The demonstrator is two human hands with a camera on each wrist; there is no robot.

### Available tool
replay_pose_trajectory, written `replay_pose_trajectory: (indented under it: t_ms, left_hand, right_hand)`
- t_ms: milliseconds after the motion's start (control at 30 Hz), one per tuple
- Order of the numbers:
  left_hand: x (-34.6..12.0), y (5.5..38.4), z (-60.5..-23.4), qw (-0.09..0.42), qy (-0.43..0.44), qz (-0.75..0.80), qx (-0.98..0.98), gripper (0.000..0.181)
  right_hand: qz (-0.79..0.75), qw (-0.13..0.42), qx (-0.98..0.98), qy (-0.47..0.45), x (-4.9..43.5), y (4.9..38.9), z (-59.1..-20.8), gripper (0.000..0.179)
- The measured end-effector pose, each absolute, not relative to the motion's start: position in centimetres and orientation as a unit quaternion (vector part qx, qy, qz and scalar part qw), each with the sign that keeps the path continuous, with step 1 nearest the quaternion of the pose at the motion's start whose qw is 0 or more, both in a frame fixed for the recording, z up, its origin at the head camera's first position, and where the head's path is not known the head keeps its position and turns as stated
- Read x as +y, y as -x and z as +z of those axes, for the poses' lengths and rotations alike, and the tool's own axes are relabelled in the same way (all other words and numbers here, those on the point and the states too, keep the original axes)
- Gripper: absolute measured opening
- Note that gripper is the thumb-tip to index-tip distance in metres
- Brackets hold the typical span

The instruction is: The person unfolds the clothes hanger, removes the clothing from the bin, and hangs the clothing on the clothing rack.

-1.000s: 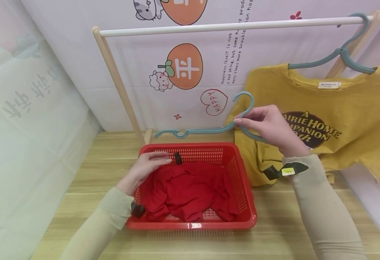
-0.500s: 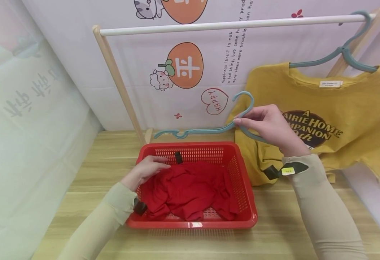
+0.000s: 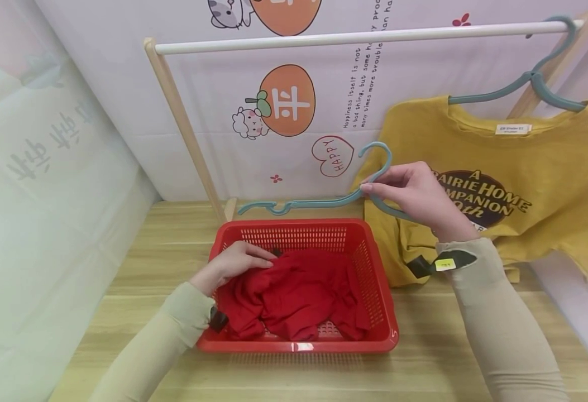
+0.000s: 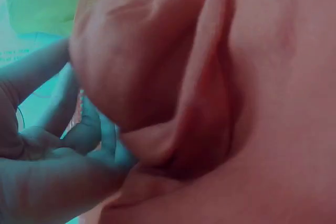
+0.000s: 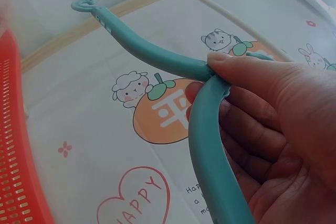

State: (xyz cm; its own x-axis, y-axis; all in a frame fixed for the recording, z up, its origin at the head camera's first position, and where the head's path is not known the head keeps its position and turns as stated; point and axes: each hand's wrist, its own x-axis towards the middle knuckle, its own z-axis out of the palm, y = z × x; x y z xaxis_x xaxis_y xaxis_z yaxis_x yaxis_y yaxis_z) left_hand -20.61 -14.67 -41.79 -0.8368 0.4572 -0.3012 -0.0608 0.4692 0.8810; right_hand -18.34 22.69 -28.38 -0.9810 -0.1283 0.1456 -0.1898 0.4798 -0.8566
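Observation:
My right hand (image 3: 416, 192) holds a blue-green clothes hanger (image 3: 324, 202) at its neck, thumb and fingers pinching below the hook. One hanger arm points left over the back of the red basket (image 3: 370, 245); in the right wrist view the other arm (image 5: 210, 145) runs down past the palm. Inside the basket lies a crumpled red cloth (image 3: 299, 296), its exact kind hidden by the folds. At the cloth's left part, my left hand (image 3: 235, 262) pinches a raised fold (image 4: 131, 61) between thumb and fingers, as the left wrist view shows up close.
A rack with a white bar (image 3: 324, 40) and wooden posts (image 3: 183, 123) stands behind the basket. From its right end hangs a yellow T-shirt (image 3: 515, 134) on another blue-green hanger (image 3: 500, 94). Everything stands on a wood-grain table (image 3: 138, 268) before a printed backdrop (image 3: 213, 156).
My left hand has moved down from over the basket's left side onto the red cloth and taken hold of a fold, which bulges up. The right hand and hanger have stayed still.

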Motion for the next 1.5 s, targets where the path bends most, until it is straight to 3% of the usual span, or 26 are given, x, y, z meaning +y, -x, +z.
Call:
replay_pose_trajectory:
  t_ms: [167,400,533,733,867,1100,1200,1367,1500]
  left_hand:
    - [-13.7,19.9,-41.1,0.232,-0.175,0.511,0.809,0.021]
    - [-12.7,19.2,-40.1,0.277,-0.268,0.499,0.776,0.02]
    - [-13.1,19.2,-40.5,0.287,-0.232,0.483,0.794,0.023]
    - [-13.9,19.4,-40.8,0.255,-0.19,0.435,0.842,0.033]
    - [-13.9,19.5,-40.9,0.275,-0.172,0.392,0.861,0.038]
    - [-13.9,19.4,-40.8,0.289,-0.222,0.364,0.857,0.016]
    - [-13.8,19.4,-40.7,0.283,-0.212,0.351,0.867,0.022]
    - [-13.7,19.4,-40.8,0.317,-0.218,0.329,0.863,0.043]
    - [-13.7,19.4,-40.9,0.33,-0.249,0.328,0.849,0.028]
  right_hand:
    - [0.5,0.03,-0.86,-0.093,22.7,18.4,-28.4,0.032]
    - [0.507,0.035,-0.855,-0.1,22.8,18.6,-28.7,0.031]
    - [0.509,0.031,-0.854,-0.102,22.6,18.7,-28.9,0.029]
    - [0.502,0.032,-0.858,-0.104,22.7,18.7,-28.9,0.03]
    - [0.504,0.033,-0.857,-0.107,22.8,18.8,-29.1,0.03]
    - [0.5,0.028,-0.86,-0.097,22.8,18.7,-29.2,0.032]
    - [0.499,0.028,-0.861,-0.096,22.9,18.7,-29.2,0.033]
    - [0.498,0.029,-0.861,-0.098,23.0,18.6,-29.2,0.032]
    - [0.5,0.032,-0.86,-0.101,23.0,18.6,-29.2,0.031]
